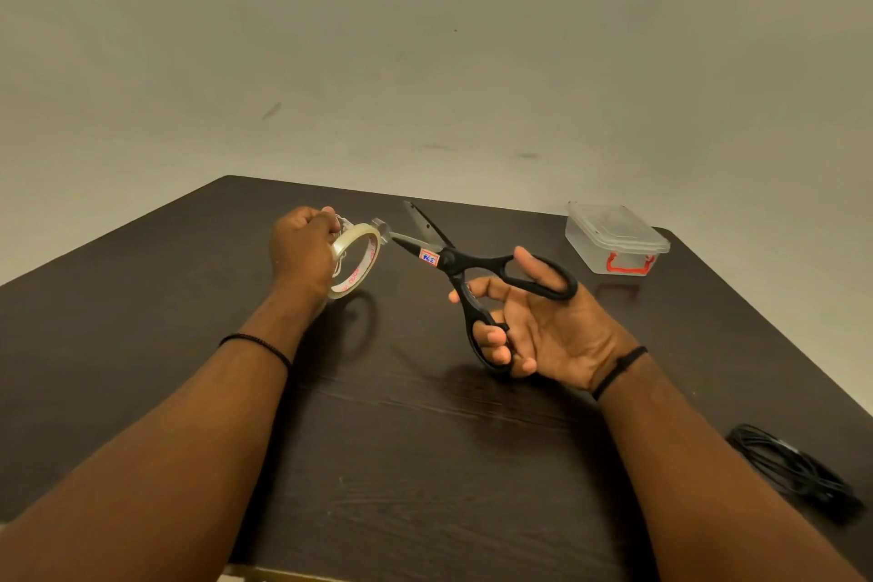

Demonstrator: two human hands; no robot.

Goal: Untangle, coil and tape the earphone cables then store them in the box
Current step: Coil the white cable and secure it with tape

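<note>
My left hand (302,246) grips a roll of clear tape (355,261) above the dark table (401,440), together with what looks like a white earphone cable coil behind the roll. A short strip of tape (381,232) sticks out to the right. My right hand (534,326) holds black scissors (465,267) by the handles, blades spread apart around the tape strip. A coiled black earphone cable (798,470) lies on the table at the right edge. The clear plastic box (614,236) with a red latch stands shut at the far right.
A plain beige wall rises behind the table. The table's far edge runs just behind the box and scissors; its right edge slopes down past the black coil.
</note>
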